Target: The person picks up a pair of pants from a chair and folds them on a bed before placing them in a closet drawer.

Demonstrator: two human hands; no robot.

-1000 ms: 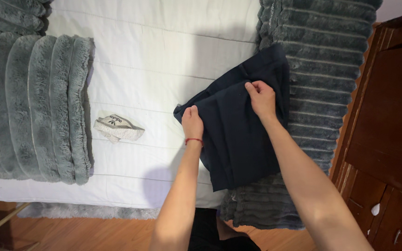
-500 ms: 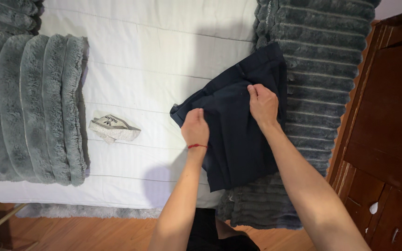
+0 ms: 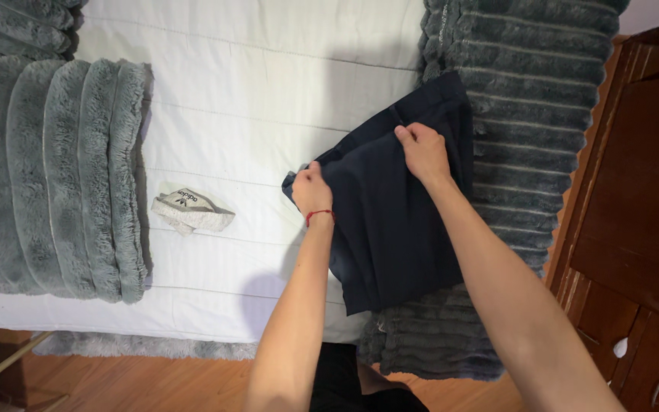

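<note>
A dark navy garment (image 3: 398, 221), folded, lies partly on the white quilted bed (image 3: 268, 84) and partly on a grey ribbed plush blanket (image 3: 512, 99). My left hand (image 3: 311, 189), with a red thread at the wrist, pinches the garment's left corner. My right hand (image 3: 422, 150) grips a fold of cloth near the garment's upper middle. Both hands are closed on the fabric.
A small white and grey folded cloth item (image 3: 191, 209) lies on the bed to the left. A grey plush cushion (image 3: 55, 175) fills the left side. A dark wooden cabinet (image 3: 634, 198) stands at the right. Wooden floor (image 3: 154, 381) shows below the bed's edge.
Both hands have shifted up and slightly left along the garment. The left hand now sits at the garment's left corner, and the right hand is higher on the fold.
</note>
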